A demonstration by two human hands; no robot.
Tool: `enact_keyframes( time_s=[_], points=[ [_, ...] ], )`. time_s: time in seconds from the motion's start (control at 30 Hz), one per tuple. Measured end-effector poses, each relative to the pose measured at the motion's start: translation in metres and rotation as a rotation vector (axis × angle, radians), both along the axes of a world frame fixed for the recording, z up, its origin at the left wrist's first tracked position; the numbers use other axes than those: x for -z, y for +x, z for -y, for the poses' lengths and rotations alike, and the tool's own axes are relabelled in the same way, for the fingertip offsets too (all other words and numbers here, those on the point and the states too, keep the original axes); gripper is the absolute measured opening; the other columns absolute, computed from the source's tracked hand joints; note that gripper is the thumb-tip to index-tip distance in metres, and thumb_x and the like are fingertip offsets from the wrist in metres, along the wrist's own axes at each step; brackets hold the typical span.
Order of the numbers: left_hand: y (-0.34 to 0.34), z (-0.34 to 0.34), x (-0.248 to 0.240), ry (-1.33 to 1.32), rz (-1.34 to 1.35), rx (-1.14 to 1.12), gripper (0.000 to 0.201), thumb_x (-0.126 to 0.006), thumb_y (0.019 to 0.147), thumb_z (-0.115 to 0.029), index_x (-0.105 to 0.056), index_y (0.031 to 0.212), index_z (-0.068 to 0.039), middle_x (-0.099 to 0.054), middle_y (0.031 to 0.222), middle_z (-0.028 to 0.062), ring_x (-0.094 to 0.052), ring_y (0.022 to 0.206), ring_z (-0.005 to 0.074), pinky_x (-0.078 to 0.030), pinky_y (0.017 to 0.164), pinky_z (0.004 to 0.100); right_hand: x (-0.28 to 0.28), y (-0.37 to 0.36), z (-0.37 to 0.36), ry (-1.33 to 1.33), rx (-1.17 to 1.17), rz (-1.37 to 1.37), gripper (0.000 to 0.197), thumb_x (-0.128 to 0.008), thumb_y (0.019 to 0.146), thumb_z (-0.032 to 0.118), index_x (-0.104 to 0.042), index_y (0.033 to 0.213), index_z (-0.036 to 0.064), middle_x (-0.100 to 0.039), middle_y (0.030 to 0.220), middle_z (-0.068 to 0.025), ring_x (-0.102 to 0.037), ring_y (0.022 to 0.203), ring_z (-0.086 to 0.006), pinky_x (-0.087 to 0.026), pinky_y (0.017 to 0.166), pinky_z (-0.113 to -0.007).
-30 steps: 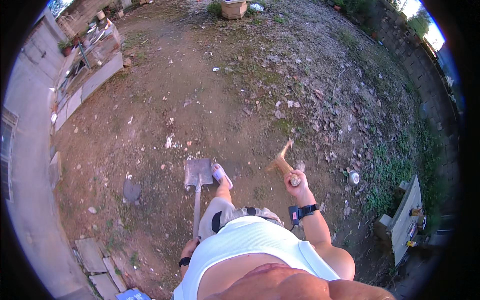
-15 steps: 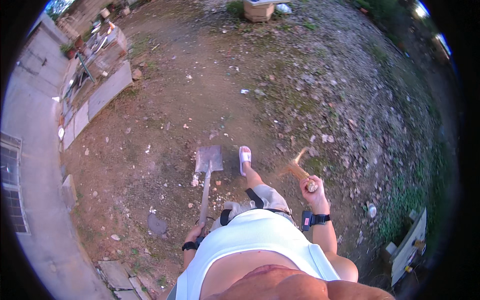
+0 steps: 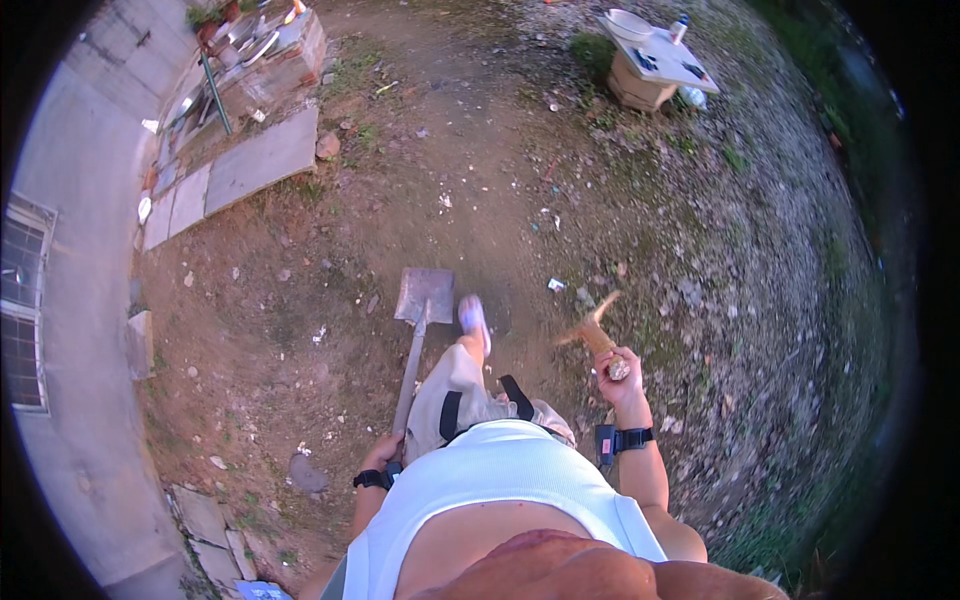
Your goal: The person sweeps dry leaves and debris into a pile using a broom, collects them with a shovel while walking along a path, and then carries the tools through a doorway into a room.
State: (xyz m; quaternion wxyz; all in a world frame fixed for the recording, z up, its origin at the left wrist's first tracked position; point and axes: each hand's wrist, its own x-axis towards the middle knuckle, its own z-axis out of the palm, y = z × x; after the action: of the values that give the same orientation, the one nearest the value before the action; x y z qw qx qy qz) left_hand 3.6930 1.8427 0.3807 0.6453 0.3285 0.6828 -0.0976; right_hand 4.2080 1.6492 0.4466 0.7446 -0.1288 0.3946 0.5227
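Observation:
My left hand is closed round the shaft of a square-bladed shovel, low at my left side. The shovel's flat, worn grey-brown blade points ahead of me, close over the ground. On the other side, my right hand grips a pickaxe by its thick wooden handle. The handle's pale, rough butt faces up toward me. Its two-pointed head lies beyond the hand and is slightly blurred. The lower part of the shovel's shaft is hidden behind my left hand and body.
A house wall with a barred window runs along the left. Ahead on that side stand leaning slabs and a cluttered brick ledge. A small table with a basin stands at the far right. Stones and litter dot the dirt ground.
The view has moved forward and turned, so the table and slabs show further right. My leading foot has changed from right to left. Both tools stay in my hands.

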Motion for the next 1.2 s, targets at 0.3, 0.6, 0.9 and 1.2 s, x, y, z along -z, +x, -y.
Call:
enact_keyframes(
  time_s=[0.3,0.6,0.9,1.2],
  points=[
    [0.16,-0.315,0.043,0.013,0.019,-0.04,0.032,-0.057,0.092,-0.036,-0.066,0.09,-0.006,-0.062,0.073,0.0016,-0.052,0.059,0.0134,-0.042,0.052,0.0324,-0.05,0.197,-0.327,0.023,0.013,-0.038,0.019,-0.054,0.081,0.007,-0.047,0.094,-0.0047,-0.052,0.078,-0.0084,-0.057,0.069,-0.0153,-0.052,0.059,-0.024],
    [0.369,-0.626,0.009,-0.105,0.053,-0.018,0.029,-0.057,0.092,-0.037,-0.053,0.086,-0.009,-0.056,0.061,0.005,-0.053,0.046,0.018,-0.042,0.041,0.0318,-0.03,0.37,-0.563,0.021,0.162,-0.053,0.019,-0.054,0.08,0.007,-0.047,0.093,-0.005,-0.053,0.079,-0.0079,-0.057,0.071,-0.0146,-0.052,0.062,-0.024],
    [0.582,-0.895,-0.022,-0.101,0.094,-0.047,0.033,-0.056,0.091,-0.041,-0.057,0.078,-0.01,-0.054,0.059,0.002,-0.05,0.046,0.0167,-0.041,0.041,0.0328,-0.022,0.583,-0.911,-0.092,0.001,-0.029,0.012,-0.057,0.079,0.007,-0.051,0.085,-0.002,-0.055,0.072,-0.0066,-0.057,0.064,-0.0167,-0.053,0.059,-0.025],
    [0.755,-1.176,0.031,0.047,0.129,-0.08,0.048,-0.057,0.09,-0.04,-0.061,0.11,0.004,-0.067,0.091,0.012,-0.062,0.071,0.0218,-0.049,0.062,0.0356,-0.013,0.782,-1.247,0.01,-0.091,-0.019,0.02,-0.055,0.082,0.009,-0.047,0.096,-0.0033,-0.053,0.082,-0.008,-0.058,0.071,-0.0158,-0.054,0.062,-0.026]
  ],
)
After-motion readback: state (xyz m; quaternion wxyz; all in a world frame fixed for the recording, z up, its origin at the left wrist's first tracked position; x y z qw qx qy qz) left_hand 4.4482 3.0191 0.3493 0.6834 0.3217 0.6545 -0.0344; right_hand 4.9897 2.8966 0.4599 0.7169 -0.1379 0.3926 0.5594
